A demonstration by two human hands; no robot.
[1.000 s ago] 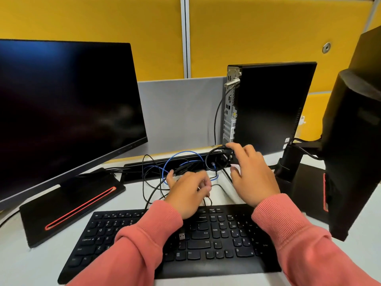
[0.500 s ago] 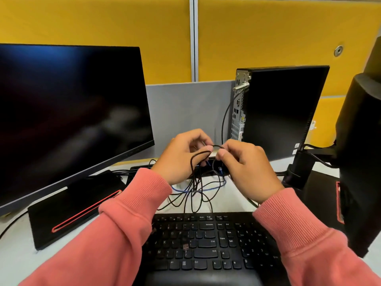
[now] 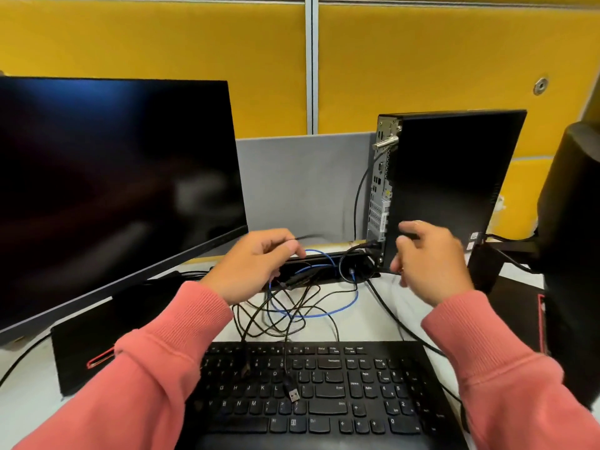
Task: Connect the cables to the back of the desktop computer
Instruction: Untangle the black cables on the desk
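Cables (image 3: 292,306) lie in a loose black-and-blue tangle on the desk (image 3: 367,319) between the keyboard (image 3: 324,394) and the desktop computer (image 3: 451,177), which stands upright with its rear port panel (image 3: 380,190) turned toward your left. Your left hand (image 3: 256,267) curls its fingers around a thin black cable that runs out past the fingertips toward the computer; your right hand (image 3: 428,261) hangs just in front of the case with fingers loosely bent, and motion blur prevents telling whether it pinches the dark cable passing near it. One USB plug (image 3: 293,395) rests free on the keyboard keys. One black cable already hangs from the rear panel (its exact port is too small to identify). Principal risk, judged from this layout: pulling any single lead draws the whole tangle with it, which can drag the USB plug off the keyboard or strain the cable already seated. Separate each lead before lifting it. A second risk is misalignment, since the port panel faces sideways to your view; forcing a plug at an angle can bend the connector.
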